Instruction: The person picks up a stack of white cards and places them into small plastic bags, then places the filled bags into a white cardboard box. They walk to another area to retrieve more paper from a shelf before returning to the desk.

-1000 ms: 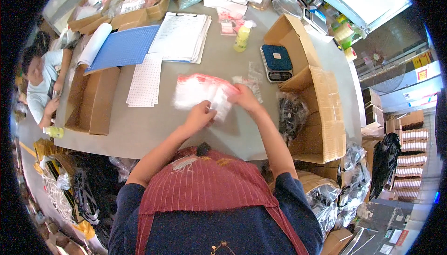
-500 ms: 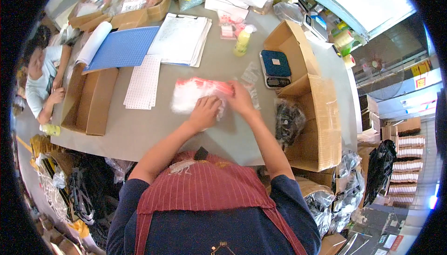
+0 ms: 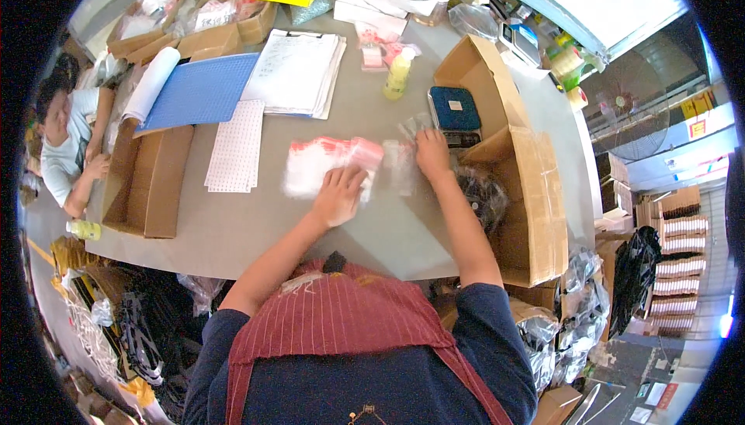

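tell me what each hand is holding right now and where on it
The left hand presses flat on the right end of a stack of clear bags with red tops. The right hand pinches a small clear bag at its right edge.

Bare grey table (image 3: 233,231) lay open left of the left hand (image 3: 339,195), up to the dotted sheet (image 3: 235,146). Right hand (image 3: 431,153) was hemmed in: blue scale (image 3: 455,109) just ahead, open cardboard box (image 3: 528,192) walling the right side. Yellow bottle (image 3: 398,74) and paper stack (image 3: 297,72) blocked the far centre. Near edge stayed passable.
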The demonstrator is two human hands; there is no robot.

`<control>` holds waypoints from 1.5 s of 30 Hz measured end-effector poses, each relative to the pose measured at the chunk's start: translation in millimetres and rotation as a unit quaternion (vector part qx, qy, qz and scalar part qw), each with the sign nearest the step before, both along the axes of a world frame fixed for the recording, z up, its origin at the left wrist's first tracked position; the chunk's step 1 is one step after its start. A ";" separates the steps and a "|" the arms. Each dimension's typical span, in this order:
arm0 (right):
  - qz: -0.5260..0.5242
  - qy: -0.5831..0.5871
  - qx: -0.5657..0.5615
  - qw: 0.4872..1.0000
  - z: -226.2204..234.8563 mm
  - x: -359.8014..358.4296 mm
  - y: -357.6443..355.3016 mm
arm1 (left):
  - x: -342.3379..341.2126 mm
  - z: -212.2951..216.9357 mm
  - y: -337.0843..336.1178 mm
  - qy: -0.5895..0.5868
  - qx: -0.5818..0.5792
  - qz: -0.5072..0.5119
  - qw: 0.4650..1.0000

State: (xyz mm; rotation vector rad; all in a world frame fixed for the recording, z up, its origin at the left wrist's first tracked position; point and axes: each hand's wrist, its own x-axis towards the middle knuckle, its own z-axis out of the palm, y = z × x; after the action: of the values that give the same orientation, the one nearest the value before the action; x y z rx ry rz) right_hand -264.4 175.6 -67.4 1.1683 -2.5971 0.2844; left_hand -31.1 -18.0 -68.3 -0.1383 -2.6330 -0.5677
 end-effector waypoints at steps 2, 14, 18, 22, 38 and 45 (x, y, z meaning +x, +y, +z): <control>0.005 0.026 0.026 0.999 2.1 -5.4 3.1 | -0.8 -0.5 2.5 -0.005 0.003 -0.005 1.000; -0.100 -0.231 0.032 0.967 27.3 30.2 -15.3 | 6.6 -3.6 -4.0 0.000 0.016 0.011 1.000; -0.051 -0.456 -0.070 0.886 -8.5 10.0 6.0 | -2.0 -1.0 3.0 -0.001 0.026 -0.007 1.000; -0.063 -0.315 -0.002 0.947 18.3 15.3 -13.2 | 3.7 -3.8 -7.4 -0.006 0.018 -0.008 1.000; 0.062 -0.412 0.053 0.908 16.5 50.7 22.8 | 4.0 -5.8 -0.9 -0.002 0.036 0.000 0.999; 0.128 -0.402 0.030 0.906 67.2 84.8 -10.4 | -4.4 -12.2 -22.9 -0.009 0.270 -0.025 0.962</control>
State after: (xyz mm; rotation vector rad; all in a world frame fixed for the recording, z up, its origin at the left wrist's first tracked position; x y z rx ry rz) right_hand -179.6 165.3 -0.3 1.6930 -3.1196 0.9229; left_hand -35.5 -40.9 -80.5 -0.0293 -2.3930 -1.2807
